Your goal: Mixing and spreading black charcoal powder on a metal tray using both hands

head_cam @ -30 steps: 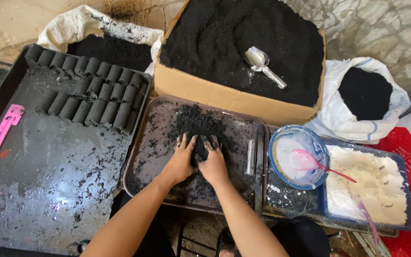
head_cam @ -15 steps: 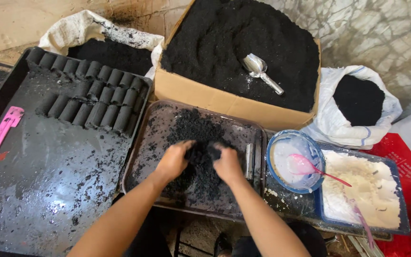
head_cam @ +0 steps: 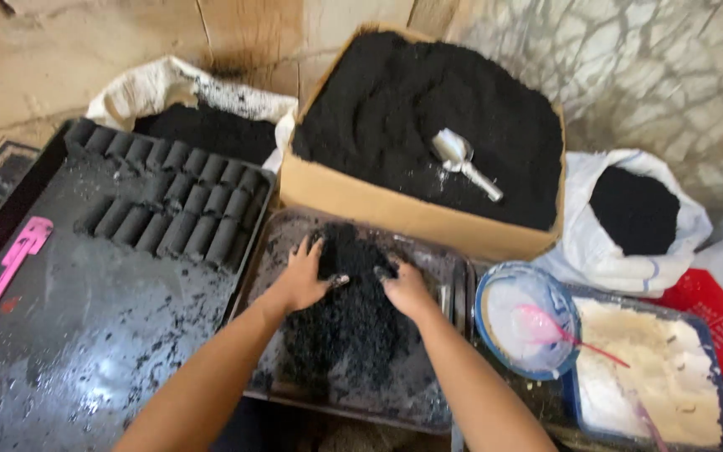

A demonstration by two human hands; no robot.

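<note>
Here the black tray [head_cam: 85, 351] with dark pressed cylinders [head_cam: 169, 218] lies left, and the cardboard box of black powder [head_cam: 428, 125] stands behind. In the metal tray [head_cam: 453, 276] sits the damp black mixture [head_cam: 353, 326], probably loose, crumbly and light; scooping from both sides seems best. Left hand [head_cam: 301, 280] and right hand [head_cam: 407, 291] press into it, fingers spread and half curled. The blue bowl [head_cam: 525, 322] stands close on the right.

Powder pile [head_cam: 353, 326] in tray [head_cam: 437, 268]; box [head_cam: 361, 197] behind; bowl [head_cam: 495, 293] right; briquettes [head_cam: 169, 205] left.
</note>
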